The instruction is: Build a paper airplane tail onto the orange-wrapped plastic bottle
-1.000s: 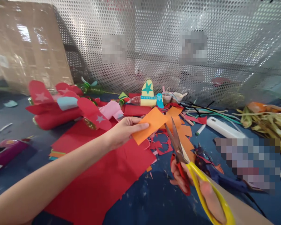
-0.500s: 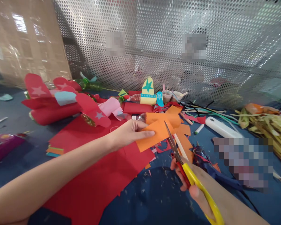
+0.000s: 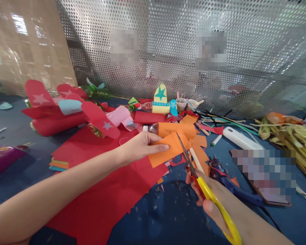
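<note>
Pinching orange paper (image 3: 161, 157), the left hand (image 3: 140, 148) steadied it; the right hand (image 3: 216, 187) held scissors (image 3: 203, 185), the cut seemingly begun, unfinished.

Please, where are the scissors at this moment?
In the head view, the scissors are right of centre, in the right hand, at the right end of the orange paper the left hand holds.
</note>
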A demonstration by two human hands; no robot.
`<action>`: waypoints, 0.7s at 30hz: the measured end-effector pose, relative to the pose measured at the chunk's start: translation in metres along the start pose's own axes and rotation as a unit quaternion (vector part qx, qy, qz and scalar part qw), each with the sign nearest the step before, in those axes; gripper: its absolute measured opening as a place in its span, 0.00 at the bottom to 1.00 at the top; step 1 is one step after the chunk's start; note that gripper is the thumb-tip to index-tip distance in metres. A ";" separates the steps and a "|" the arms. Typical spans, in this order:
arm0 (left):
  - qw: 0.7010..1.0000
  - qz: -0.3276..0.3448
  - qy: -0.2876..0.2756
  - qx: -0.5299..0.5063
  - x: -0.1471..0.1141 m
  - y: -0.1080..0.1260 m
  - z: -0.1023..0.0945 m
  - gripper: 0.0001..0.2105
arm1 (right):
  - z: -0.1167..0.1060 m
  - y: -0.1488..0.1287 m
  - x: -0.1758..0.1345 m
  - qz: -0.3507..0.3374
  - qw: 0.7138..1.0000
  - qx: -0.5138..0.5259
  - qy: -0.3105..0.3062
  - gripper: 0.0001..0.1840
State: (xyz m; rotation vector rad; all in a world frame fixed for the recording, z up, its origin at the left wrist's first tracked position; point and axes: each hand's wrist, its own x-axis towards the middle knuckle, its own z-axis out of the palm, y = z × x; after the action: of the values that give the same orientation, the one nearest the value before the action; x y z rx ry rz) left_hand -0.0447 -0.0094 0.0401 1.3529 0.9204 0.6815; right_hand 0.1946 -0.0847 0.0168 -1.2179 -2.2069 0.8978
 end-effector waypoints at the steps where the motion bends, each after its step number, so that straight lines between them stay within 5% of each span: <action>1: 1.000 -0.001 0.001 0.002 0.000 0.000 0.000 0.06 | -0.001 -0.001 0.000 -0.002 1.000 0.001 -0.006 0.29; 21: 1.000 -0.007 0.003 -0.002 0.000 -0.001 -0.001 0.05 | 0.003 0.004 0.002 0.001 1.000 0.004 -0.024 0.28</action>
State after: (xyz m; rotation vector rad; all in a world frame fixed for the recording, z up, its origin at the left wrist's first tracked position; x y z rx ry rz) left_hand -0.0451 -0.0091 0.0392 1.3404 0.9327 0.6763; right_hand 0.1943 -0.0825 0.0123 -1.2079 -2.2373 0.9442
